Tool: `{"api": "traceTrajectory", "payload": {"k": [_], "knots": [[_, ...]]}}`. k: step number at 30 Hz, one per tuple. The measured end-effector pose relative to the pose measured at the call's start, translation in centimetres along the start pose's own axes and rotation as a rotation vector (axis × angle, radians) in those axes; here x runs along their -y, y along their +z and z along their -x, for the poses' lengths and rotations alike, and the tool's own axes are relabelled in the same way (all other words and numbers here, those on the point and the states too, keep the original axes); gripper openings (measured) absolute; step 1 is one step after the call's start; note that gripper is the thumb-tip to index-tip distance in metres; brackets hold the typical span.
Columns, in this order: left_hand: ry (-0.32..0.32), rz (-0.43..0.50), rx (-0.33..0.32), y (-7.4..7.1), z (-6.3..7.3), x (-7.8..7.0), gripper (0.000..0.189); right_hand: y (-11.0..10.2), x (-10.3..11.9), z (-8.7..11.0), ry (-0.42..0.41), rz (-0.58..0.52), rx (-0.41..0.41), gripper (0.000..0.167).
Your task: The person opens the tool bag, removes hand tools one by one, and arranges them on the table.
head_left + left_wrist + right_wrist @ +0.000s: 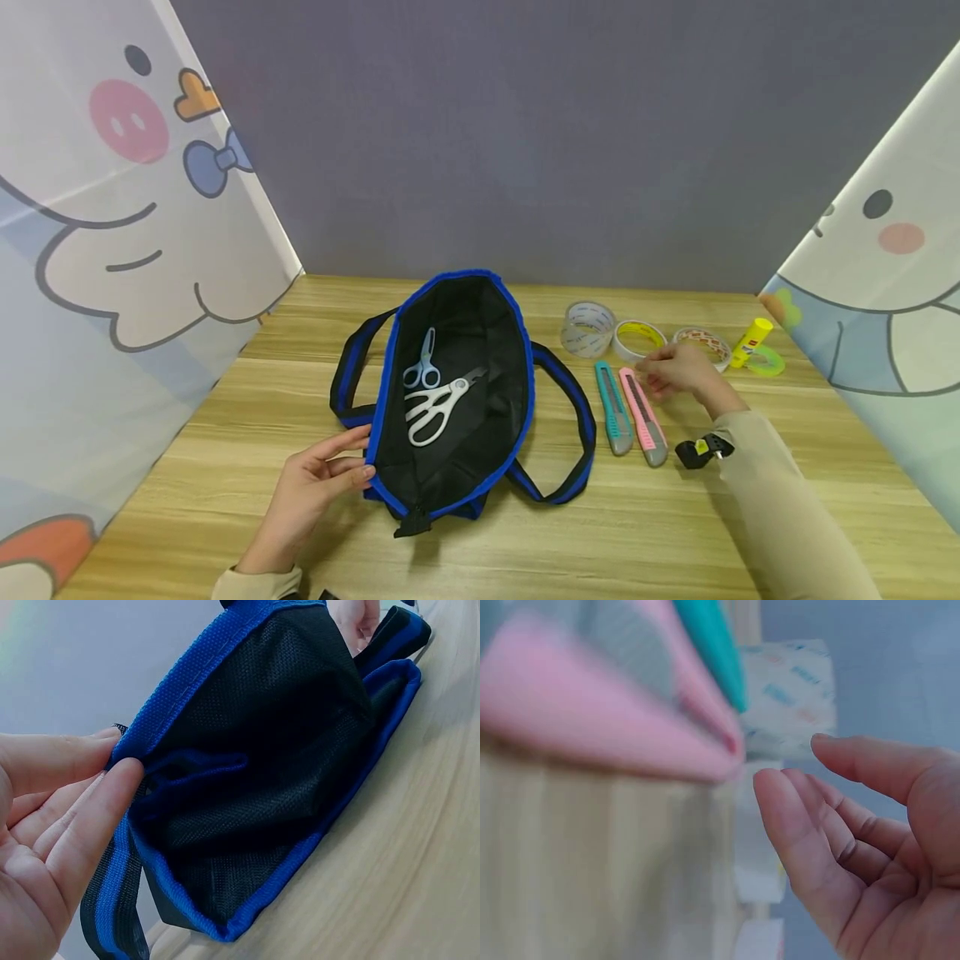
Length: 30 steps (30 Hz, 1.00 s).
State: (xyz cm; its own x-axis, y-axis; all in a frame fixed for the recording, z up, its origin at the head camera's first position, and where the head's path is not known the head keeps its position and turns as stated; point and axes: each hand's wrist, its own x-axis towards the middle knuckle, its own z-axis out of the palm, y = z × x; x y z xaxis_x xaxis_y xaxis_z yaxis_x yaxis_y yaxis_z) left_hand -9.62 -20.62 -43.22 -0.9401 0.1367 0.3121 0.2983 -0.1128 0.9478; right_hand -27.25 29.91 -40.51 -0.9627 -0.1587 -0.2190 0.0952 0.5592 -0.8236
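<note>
My left hand (307, 487) pinches the blue-edged rim of a black tote bag (495, 417), which lies mouth toward me. In the left wrist view its thumb and index finger meet on the blue trim (161, 712). Inside the bag are light-blue scissors (427, 372) and white-handled shears (457, 387). My right hand (682, 372) hovers near the tip of a pink utility knife (643, 417), beside a teal one (614, 408). The right wrist view shows its thumb and fingers apart, nothing between them, in front of a clear tape roll (795, 690).
Along the back right stand the clear tape roll, a white roll with a yellow core (638, 340), and another white roll (722, 352) partly behind my right hand. A yellow glue stick (750, 342) stands by a green tape ring (772, 363). Bag straps (581, 408) spread sideways.
</note>
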Motion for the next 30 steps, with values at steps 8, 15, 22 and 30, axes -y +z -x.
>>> {"api": "traceTrajectory", "payload": {"k": [8, 15, 22, 30], "knots": [[0.026, 0.009, 0.026, -0.1, 0.0, 0.1, 0.048, 0.9, 3.2, 0.4, -0.035, -0.039, 0.019, 0.045], [0.038, 0.009, 0.029, -0.2, 0.0, 0.2, 0.048, 2.6, 5.8, 0.3, -0.110, -0.083, 0.071, 0.040], [0.013, 0.009, 0.013, -0.1, 0.1, 0.1, 0.048, 4.9, 8.6, -0.4, -0.148, -0.125, 0.128, 0.035], [-0.012, -0.006, -0.014, -0.1, -0.1, -0.1, 0.047, 7.9, 11.7, -1.8, -0.195, -0.227, 0.193, 0.031]]}}
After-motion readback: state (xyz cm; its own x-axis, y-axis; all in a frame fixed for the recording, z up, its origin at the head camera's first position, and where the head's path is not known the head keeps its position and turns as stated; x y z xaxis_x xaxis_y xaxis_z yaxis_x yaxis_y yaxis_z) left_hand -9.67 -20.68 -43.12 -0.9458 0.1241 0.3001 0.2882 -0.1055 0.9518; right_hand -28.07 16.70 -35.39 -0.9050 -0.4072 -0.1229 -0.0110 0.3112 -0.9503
